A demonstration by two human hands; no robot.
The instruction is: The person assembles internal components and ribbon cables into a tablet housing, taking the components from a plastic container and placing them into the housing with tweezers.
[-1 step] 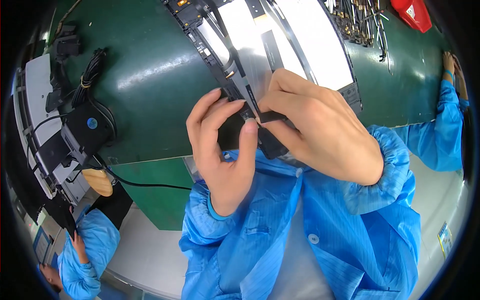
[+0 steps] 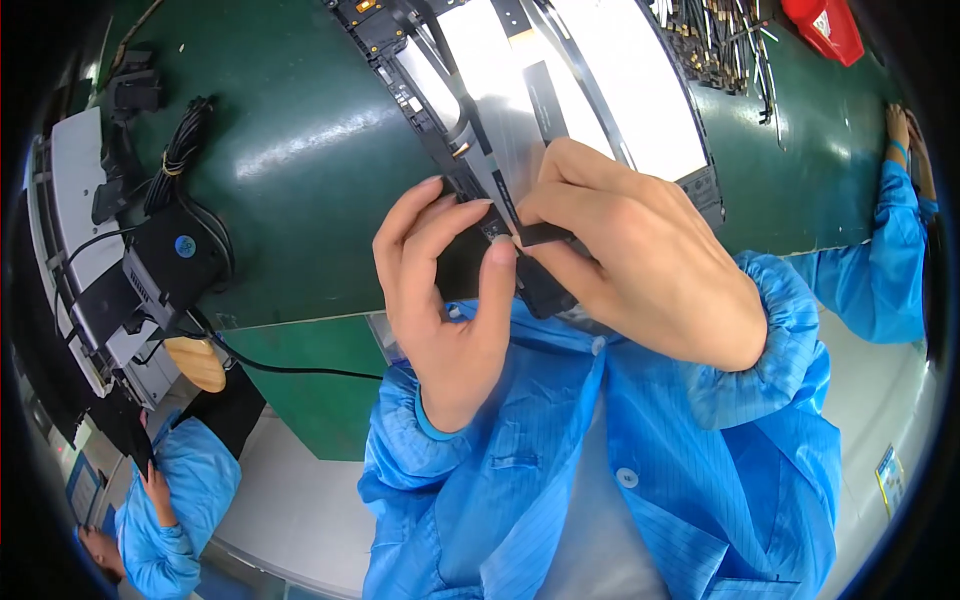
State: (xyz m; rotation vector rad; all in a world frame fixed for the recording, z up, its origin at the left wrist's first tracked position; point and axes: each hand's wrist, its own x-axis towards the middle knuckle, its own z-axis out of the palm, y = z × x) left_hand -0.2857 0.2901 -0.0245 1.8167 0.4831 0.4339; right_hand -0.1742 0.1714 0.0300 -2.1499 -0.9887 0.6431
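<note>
right hand [image 2: 635, 250]: thumb and forefinger pinched together on a narrow, flat black strip [image 2: 545, 234]. left hand [image 2: 440, 300]: thumb and forefinger parted, tips at the near left edge of the opened, black-framed flat device with shiny white panels [image 2: 640, 90]; cannot tell whether they press on it. device lies on the bench in front of the torso, its near end under the hands. risk, as judged: strip could crease or tear if pulled at a steep angle; device could shift if the left hand bears lightly. surface: glossy dark-green tabletop [image 2: 300, 200]; far right, a heap of thin black-and-metallic pieces [image 2: 715, 40] near a red plastic container [image 2: 825, 30]; left, a boxy black unit with round blue sticker [image 2: 175, 260] beside bundled black cable [image 2: 180, 150]. room: pale floor [image 2: 850, 400], blue-clad co-workers at both sides.
</note>
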